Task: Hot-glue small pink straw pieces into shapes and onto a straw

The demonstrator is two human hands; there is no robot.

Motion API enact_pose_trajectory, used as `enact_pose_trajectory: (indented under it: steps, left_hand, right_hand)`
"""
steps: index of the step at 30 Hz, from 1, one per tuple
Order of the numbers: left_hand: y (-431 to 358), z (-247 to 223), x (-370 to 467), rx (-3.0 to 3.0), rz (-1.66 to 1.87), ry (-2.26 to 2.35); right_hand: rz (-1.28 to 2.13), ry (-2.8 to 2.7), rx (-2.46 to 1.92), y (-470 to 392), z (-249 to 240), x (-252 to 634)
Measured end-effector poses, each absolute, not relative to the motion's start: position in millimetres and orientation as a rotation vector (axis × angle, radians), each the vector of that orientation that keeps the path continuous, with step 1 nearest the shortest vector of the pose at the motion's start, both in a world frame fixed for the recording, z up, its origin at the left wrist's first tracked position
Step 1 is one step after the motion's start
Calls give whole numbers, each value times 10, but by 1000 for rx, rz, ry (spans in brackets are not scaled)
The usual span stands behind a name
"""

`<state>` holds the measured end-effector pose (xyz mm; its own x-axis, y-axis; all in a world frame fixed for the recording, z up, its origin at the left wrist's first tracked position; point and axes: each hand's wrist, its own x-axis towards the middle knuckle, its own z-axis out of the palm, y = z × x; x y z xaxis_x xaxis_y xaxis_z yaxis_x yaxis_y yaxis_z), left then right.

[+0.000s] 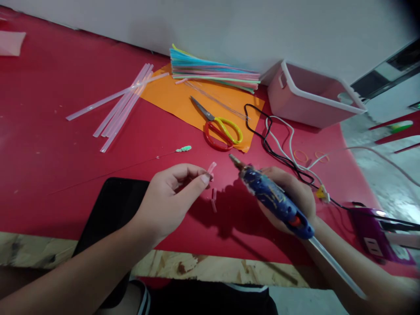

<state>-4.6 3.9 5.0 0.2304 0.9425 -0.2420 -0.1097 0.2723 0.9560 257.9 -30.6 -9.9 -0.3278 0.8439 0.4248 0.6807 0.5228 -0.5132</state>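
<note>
At the left edge of the red worktop (49,148), a pale pink sheet (11,43) is lying partly outside the view. To its right, several clear sticks (124,103) are lying crossed. A black phone (111,205) is resting at the front edge, its middle hidden beneath the left forearm. Beyond it, a thin wire with a green tip (184,149) is extending, its far left end fading from sight.

The left hand (175,199) is holding a small pink piece (212,167), its fingers closing in a pinch; the gripped end is hidden. A second pink piece (214,201) is lying just below. Behind, scissors (213,122) and a bundle of pipe cleaners (213,72) are lying on an orange sheet (164,98).

The right hand (297,188) is gripping a blue glue gun (274,197), fingers wrapping around it; most of them are hidden, so trigger contact is unclear. A pale pink box (298,107) is standing behind; its front wall is concealing part of the interior, and a pale patch inside is hard to identify. At far right, cables are partly covering a purple power strip (365,232).
</note>
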Motion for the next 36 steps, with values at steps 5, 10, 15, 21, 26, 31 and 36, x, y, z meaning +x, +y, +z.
enact_pose_trajectory:
  steps: [5, 10, 15, 21, 26, 31, 36]
  left_hand:
    - [29, 53, -39, 1016, 905, 1064]
    - [34, 58, -22, 1023, 905, 1048]
    - [32, 76, -26, 1021, 906, 1044]
    - [21, 91, -47, 1055, 888, 1065]
    - [15, 92, -48, 1083, 894, 1075]
    - [20, 104, -39, 1124, 895, 1099]
    - [19, 116, -44, 1121, 905, 1077]
  right_hand:
    - [307, -2177, -1042, -239, -73, 2532]
    - [330, -2233, -1049, -200, -80, 2535]
    - [355, -2249, -1045, -192, -93, 2552]
    - [362, -2251, -1056, -192, -94, 2555]
    - [373, -2249, -1067, -203, -97, 2566]
    - [365, -2258, -1076, -200, -103, 2575]
    - [358, -2264, -1068, -193, -102, 2569]
